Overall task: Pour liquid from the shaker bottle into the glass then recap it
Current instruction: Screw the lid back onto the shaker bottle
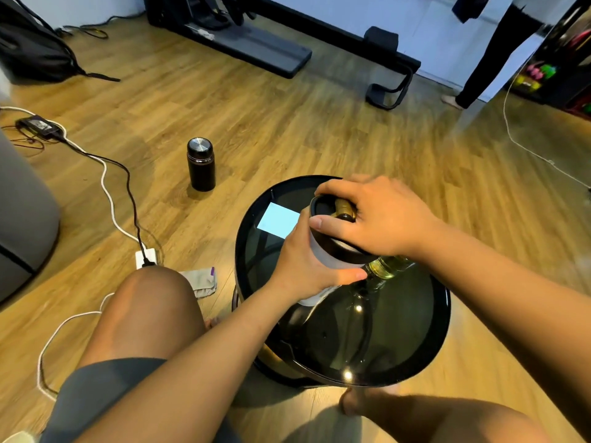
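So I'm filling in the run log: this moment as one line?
left hand: holds shaker bottle | right hand: on lid | glass: holds yellow liquid | phase: recapping

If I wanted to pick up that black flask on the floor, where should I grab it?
Probably around the middle of the black flask, reaching down from above and beside it. It stands upright alone on the wooden floor, round and straight-sided, so fingers can wrap its body.
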